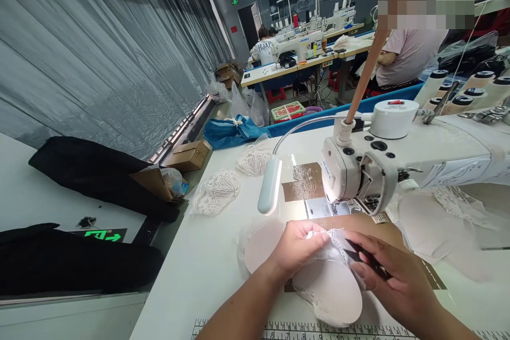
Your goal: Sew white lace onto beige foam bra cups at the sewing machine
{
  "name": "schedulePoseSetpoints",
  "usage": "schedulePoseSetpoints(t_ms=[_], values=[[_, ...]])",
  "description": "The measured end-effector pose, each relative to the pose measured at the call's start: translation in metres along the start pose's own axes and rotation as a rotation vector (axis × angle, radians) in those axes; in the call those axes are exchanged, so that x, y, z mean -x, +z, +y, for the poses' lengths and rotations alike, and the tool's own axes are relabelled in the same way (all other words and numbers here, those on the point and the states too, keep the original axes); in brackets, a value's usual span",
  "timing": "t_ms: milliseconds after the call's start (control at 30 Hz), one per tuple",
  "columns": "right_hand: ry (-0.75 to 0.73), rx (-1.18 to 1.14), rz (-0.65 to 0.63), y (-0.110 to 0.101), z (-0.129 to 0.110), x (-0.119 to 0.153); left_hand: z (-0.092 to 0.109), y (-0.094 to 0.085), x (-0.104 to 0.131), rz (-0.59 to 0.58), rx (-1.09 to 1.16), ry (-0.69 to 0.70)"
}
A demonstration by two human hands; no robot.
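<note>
My left hand [300, 247] is closed, its thumb and fingers pinching the lace edge of a pale padded bra cup [330, 289] in front of the sewing machine [342, 170]. The cup hangs toward me, its smooth inner side showing. In my right hand [392, 271] are dark thread snips [372, 263], partly hidden by the fingers, with their tip against the lace edge just right of my left thumb. Another pale cup [263, 249] lies on the table to the left of my left wrist.
Lace pieces [217, 191] lie on the left of the white table [175, 281]. A lamp [270, 186] leans beside the machine head. More cups and lace [434, 223] sit at right, and a ruler strip [303, 329] runs along the front. Other people sit at machines beyond.
</note>
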State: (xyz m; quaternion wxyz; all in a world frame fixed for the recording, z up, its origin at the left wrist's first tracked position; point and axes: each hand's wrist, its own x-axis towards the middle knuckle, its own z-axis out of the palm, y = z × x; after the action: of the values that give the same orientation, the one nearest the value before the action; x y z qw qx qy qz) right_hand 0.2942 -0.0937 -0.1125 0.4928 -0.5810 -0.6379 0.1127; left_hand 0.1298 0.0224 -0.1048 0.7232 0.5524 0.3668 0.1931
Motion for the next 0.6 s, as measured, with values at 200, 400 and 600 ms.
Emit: schedulePoseSetpoints(t_ms=[200,400,600], values=[[0.194,-0.024,-0.066,-0.002,-0.004,-0.005,0.001,0.001,0.002,-0.012,-0.019,0.004],[0.092,0.205,-0.231,0.005,0.005,-0.009,0.004,0.000,0.005,-0.081,0.036,-0.008],[0.179,0.133,-0.210,0.000,0.011,-0.006,0.009,-0.006,0.007,-0.120,0.001,-0.085]])
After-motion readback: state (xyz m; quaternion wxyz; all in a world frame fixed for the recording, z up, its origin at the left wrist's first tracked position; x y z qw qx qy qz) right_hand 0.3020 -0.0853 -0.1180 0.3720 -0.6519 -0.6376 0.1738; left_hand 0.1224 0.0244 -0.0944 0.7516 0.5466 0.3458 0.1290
